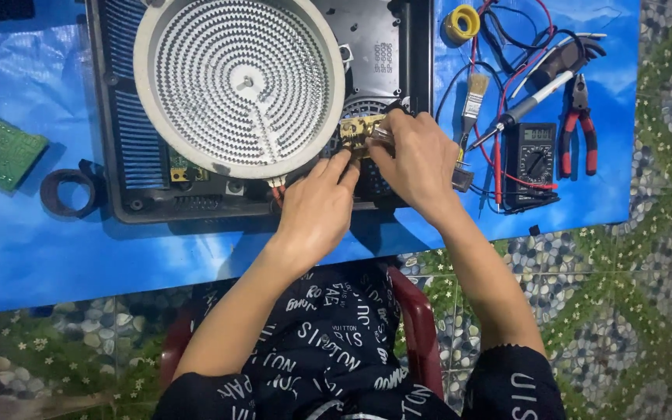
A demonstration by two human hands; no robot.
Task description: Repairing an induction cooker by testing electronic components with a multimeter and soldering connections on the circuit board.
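Beside the round heating coil (239, 82), both hands, left hand (316, 206) and right hand (418, 159), pinch the brass terminal block (361, 131) with clenched fingers; a slip could bend its thin leads.

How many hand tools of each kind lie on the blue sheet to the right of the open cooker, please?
Paintbrush: 1
Red-handled pliers: 1
Screwdriver: 1
Multimeter: 1
Yellow tape roll: 1
Total: 5

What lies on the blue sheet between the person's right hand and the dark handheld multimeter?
In the head view, a small wooden-handled paintbrush lies between the right hand and the multimeter, with red and black test leads running alongside.
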